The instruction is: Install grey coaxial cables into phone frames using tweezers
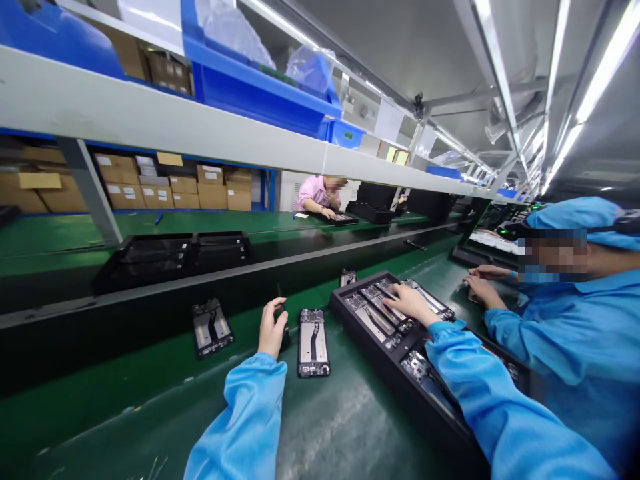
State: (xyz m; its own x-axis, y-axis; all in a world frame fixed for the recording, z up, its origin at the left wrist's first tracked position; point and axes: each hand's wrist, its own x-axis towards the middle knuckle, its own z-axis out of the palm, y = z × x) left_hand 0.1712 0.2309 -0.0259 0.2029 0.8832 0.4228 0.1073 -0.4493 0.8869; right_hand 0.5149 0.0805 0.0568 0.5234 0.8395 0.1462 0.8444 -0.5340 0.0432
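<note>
Dark slab (285,327) clamped edge-on in left hand (271,330), likely for side grip. At 3 o'clock from it, right hand (413,303) placed on phone frame (384,311) in tray (373,360), presumably divided to keep frames apart; grip cannot be told. Loose frame (314,343) laid flat at 4 o'clock.

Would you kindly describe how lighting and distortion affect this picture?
Head view: white ceiling tubes glare at upper right; the green tabletop shows pale sheen; the black rectangular tray's wall is dark; the white shelf beam broadens leftward, perhaps wide-angle stretch.
</note>
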